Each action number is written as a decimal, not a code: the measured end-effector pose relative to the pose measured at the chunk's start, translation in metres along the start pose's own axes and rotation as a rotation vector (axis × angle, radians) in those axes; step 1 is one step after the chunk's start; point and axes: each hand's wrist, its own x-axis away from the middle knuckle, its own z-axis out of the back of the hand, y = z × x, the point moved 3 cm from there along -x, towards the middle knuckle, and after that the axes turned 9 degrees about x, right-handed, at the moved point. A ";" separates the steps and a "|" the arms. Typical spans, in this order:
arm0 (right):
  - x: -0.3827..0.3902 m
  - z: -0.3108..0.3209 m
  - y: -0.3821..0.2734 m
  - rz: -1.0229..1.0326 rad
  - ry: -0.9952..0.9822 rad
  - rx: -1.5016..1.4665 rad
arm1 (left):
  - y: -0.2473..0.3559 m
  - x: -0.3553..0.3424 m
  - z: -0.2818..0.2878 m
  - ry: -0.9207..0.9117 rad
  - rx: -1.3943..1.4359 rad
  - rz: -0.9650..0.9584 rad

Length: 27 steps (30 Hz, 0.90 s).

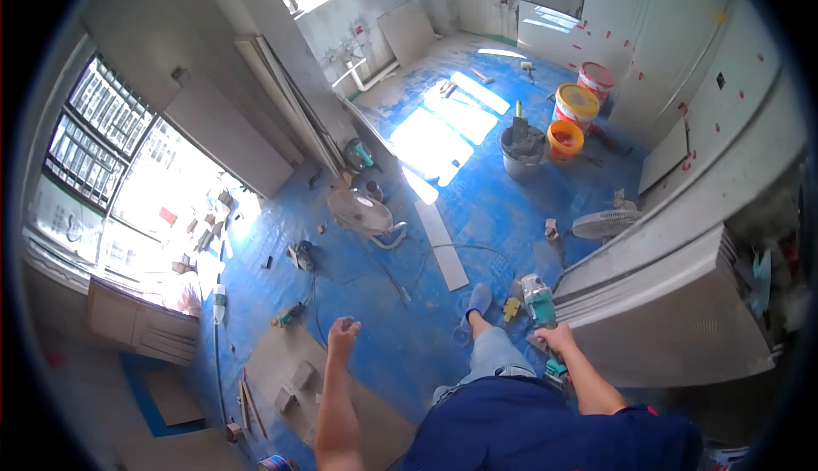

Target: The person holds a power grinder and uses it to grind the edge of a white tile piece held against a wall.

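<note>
Right hand (558, 339) gripping one teal power tool (538, 300); left hand (343, 335) curled, can't tell if holding; four buckets (522, 164) ahead

The floor (434, 57) carries a blue covering (511, 219). A grey bucket (521, 167), an orange bucket (565, 149) and a yellow-rimmed bucket (577, 104) stand upright on it, grouped close together. A white strip (443, 249) lies flat near the centre; a tan board (281, 356) lies lower left.

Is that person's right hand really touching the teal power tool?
Touching. The head view shows the right hand closed around the teal power tool, with no gap between them.
</note>
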 end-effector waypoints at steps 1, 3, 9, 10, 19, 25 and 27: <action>-0.019 0.002 -0.014 -0.022 0.047 -0.044 | -0.012 -0.016 -0.005 0.033 0.023 0.038; -0.059 0.024 -0.049 -0.040 0.085 -0.074 | -0.045 -0.031 -0.019 0.071 0.035 0.214; -0.133 0.094 -0.165 -0.139 0.188 -0.096 | -0.059 -0.033 -0.103 -0.235 -0.140 0.799; -0.145 0.104 -0.184 -0.139 0.185 -0.125 | -0.043 -0.045 -0.126 -0.252 -0.005 0.810; -0.267 0.186 -0.334 -0.129 0.238 -0.287 | 0.107 -0.276 -0.262 -0.401 -0.187 0.488; -0.343 0.231 -0.479 0.025 0.138 -0.526 | 0.199 -0.454 -0.284 -0.373 -0.214 0.617; -0.364 0.242 -0.528 0.072 0.060 -0.692 | 0.248 -0.516 -0.300 -0.359 -0.183 0.576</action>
